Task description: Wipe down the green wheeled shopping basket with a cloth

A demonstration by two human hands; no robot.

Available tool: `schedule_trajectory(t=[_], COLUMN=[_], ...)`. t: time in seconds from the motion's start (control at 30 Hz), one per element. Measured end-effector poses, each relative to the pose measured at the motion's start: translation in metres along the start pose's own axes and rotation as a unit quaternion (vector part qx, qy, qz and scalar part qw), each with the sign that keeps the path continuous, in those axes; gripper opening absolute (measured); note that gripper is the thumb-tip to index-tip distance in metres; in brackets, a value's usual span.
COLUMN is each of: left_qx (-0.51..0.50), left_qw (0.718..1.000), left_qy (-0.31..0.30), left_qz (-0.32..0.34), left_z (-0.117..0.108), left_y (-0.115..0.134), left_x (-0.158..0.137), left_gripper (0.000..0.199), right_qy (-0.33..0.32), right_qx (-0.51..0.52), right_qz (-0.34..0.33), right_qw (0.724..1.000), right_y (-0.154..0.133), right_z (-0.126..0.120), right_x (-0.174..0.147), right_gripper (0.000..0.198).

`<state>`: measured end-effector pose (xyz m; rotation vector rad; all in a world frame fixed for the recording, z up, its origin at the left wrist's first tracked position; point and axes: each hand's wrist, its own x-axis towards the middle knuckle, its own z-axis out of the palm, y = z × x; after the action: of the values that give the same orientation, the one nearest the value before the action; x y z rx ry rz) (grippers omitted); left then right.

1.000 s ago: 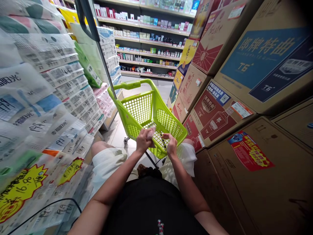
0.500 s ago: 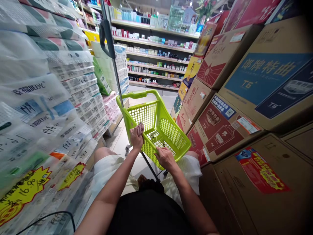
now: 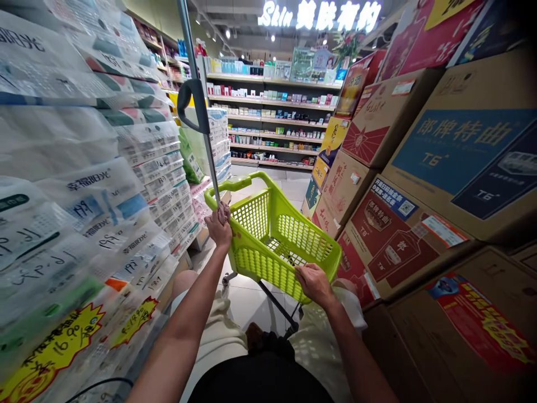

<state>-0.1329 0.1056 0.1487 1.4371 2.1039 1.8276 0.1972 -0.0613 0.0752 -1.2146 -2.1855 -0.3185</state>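
Note:
A lime-green shopping cart [image 3: 264, 262] with lattice walls stands in front of me between my knees. My left hand [image 3: 218, 230] is closed on a crumpled pinkish cloth [image 3: 225, 210], pressed to the cart's rim close to a grey metal pole [image 3: 212, 162]. Higher up, that pole carries a dark grey loop handle [image 3: 193, 106]. At the near right corner, the fingers of my right hand [image 3: 314, 284] wrap over the rim. Through the lattice the cart's floor shows a few small dark patches that I cannot make out.
Stacked packs of tissue paper [image 3: 155, 184] rise close on my left, with yellow price signs [image 3: 136, 322] low down. Cardboard cartons [image 3: 461, 134] crowd the right side. Ahead stand shelves [image 3: 277, 103] of small boxes and bottles, under a lit sign [image 3: 321, 15].
My left hand has slid the cloth along the rim, away from me to the pole. My right hand still grips the near rim. The view has tilted up, bringing the lit sign in.

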Motion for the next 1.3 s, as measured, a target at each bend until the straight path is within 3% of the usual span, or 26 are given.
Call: schedule_trajectory(t=[0.1, 0.2, 0.33, 0.43, 0.6, 0.8, 0.87, 1.0, 1.17, 1.3], left_qx=[-0.021, -0.056, -0.073, -0.088, -0.079, -0.070, -0.050, -0.023, -0.032, -0.042], left_qw=[1.000, 0.998, 0.995, 0.993, 0.992, 0.991, 0.984, 0.972, 0.978, 0.982], left_qy=[0.008, 0.018, 0.049, 0.069, 0.074, -0.075, -0.126, -0.185, -0.169, -0.162], left_qz=[0.022, 0.033, -0.043, -0.023, 0.062, 0.087, 0.116, 0.143, 0.116, 0.086], left_z=[0.003, 0.009, 0.010, 0.005, -0.004, -0.025, -0.033, -0.039, -0.029, -0.026], left_y=[-0.004, -0.016, -0.034, -0.028, 0.007, 0.004, 0.001, 0.005, 0.017, 0.023], left_x=[-0.017, -0.045, -0.060, -0.033, 0.038, 0.063, 0.064, 0.067, 0.059, 0.046], left_gripper=[0.043, 0.035, 0.020, 0.024, 0.031, 0.018, 0.020, 0.025, 0.017, 0.013], right_qy=[-0.026, -0.011, 0.024, 0.039, 0.059, 0.057, 0.027, -0.095, -0.231, -0.254], right_qx=[-0.029, -0.036, -0.033, -0.030, -0.038, -0.032, -0.039, -0.081, -0.095, -0.101], right_qz=[0.052, 0.108, 0.157, 0.155, 0.142, 0.136, 0.145, 0.153, 0.123, 0.151], right_qw=[0.998, 0.993, 0.987, 0.987, 0.987, 0.989, 0.988, 0.980, 0.960, 0.950], right_y=[-0.005, -0.012, -0.009, -0.001, 0.010, 0.025, 0.033, 0.040, 0.029, 0.029], right_z=[0.000, 0.009, 0.020, 0.022, 0.023, 0.023, 0.018, 0.007, 0.014, 0.026], right_x=[0.010, 0.020, 0.022, 0.019, 0.018, 0.016, 0.021, 0.056, 0.114, 0.127], right_gripper=[0.026, 0.030, 0.032, 0.032, 0.030, 0.034, 0.038, 0.043, 0.044, 0.044])
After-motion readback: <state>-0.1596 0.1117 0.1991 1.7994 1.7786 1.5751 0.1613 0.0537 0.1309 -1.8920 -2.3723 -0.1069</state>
